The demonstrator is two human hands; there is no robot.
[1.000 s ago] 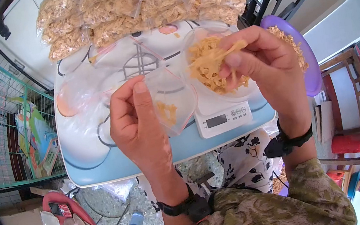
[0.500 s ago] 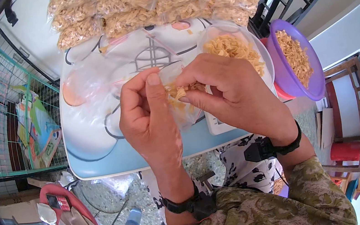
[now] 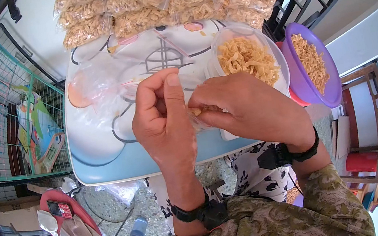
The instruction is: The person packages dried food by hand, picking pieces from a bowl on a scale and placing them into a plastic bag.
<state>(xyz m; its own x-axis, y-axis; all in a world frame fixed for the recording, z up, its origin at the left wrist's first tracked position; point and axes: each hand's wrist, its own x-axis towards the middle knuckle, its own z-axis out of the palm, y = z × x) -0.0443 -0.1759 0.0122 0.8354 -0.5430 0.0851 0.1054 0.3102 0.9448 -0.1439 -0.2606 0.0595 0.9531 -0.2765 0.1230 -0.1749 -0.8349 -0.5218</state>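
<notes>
My left hand [image 3: 162,114] is closed, its thumb and fingers pinching the edge of a small clear plastic bag [image 3: 198,124]. My right hand [image 3: 255,111] reaches in from the right, fingers pinched at the bag's mouth around pale yellow dried strips [image 3: 196,111], mostly hidden by the fingers. Just beyond the right hand stands a clear plastic bowl [image 3: 283,63] of yellow dried strips [image 3: 248,59]. Left of my hands, a pile of loose clear plastic bags [image 3: 98,89] lies on the patterned table [image 3: 104,166].
Stacked filled bags [image 3: 141,21] line the table's far edge. A purple basin [image 3: 335,75] of dried strips stands off the right side. A green wire cage [image 3: 23,175] is at left. On the floor are a blue bottle [image 3: 139,232] and a red stool [image 3: 48,200] carrying a phone.
The right fingers have turned and drawn together at the bag's mouth, and the strips seen between the hands are now mostly hidden. The clear bowl shows more fully.
</notes>
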